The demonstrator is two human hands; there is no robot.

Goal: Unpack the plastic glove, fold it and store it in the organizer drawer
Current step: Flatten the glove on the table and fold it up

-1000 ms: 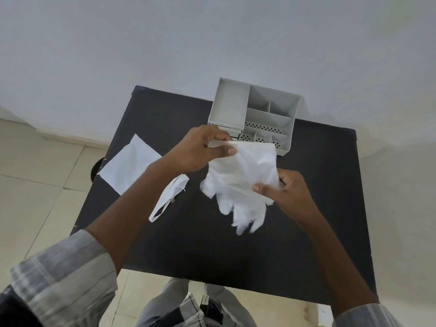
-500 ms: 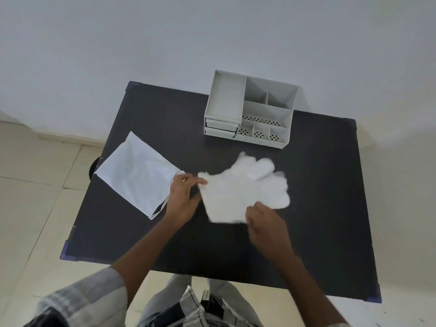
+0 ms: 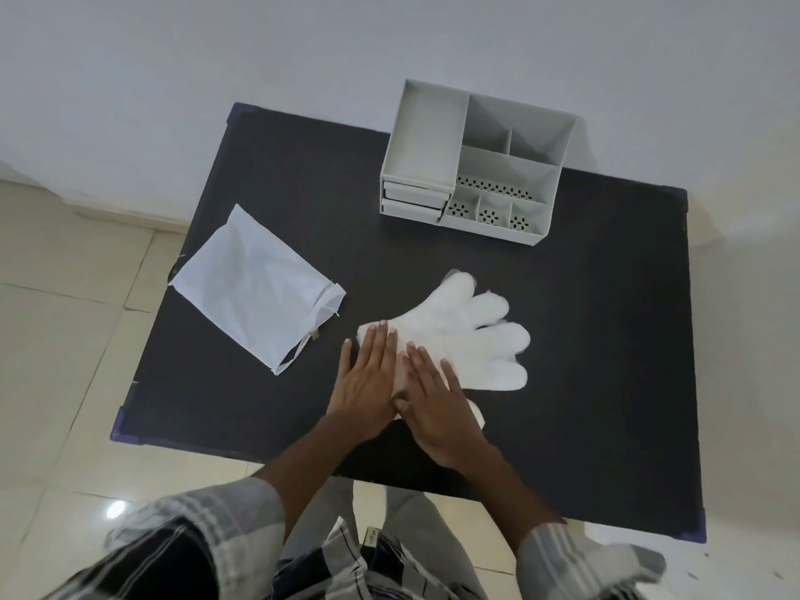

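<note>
**Operator:** Plastic glove [image 3: 467, 335] is out of its wrapper and lies flat on the black worktop [image 3: 606, 339], fingers spread and pointing away from me toward the right. I have both hands on its cuff end: my left hand [image 3: 368, 383] and my right hand [image 3: 437, 409] lie side by side, palms down, fingers straight, pressing the film and gripping nothing.

**Second:** So which step are we on?

**Operator:** I judge unpacking done. The empty white packet [image 3: 255, 288] sits apart, on the left of the worktop. This looks like flattening before the first fold.

**Second:** And the drawer?

**Operator:** The grey desk organizer [image 3: 476, 166] stands at the far edge, well beyond the glove. Its two small drawers [image 3: 413, 200] on the front left look closed, so nothing is stored yet.

**Second:** What does the next move need?

**Operator:** One hand should pin the cuff while the other lifts the finger end and brings it back over the palm. The film is thin and probably springs open, so I would press each crease down. Then a drawer must be pulled open.
</note>
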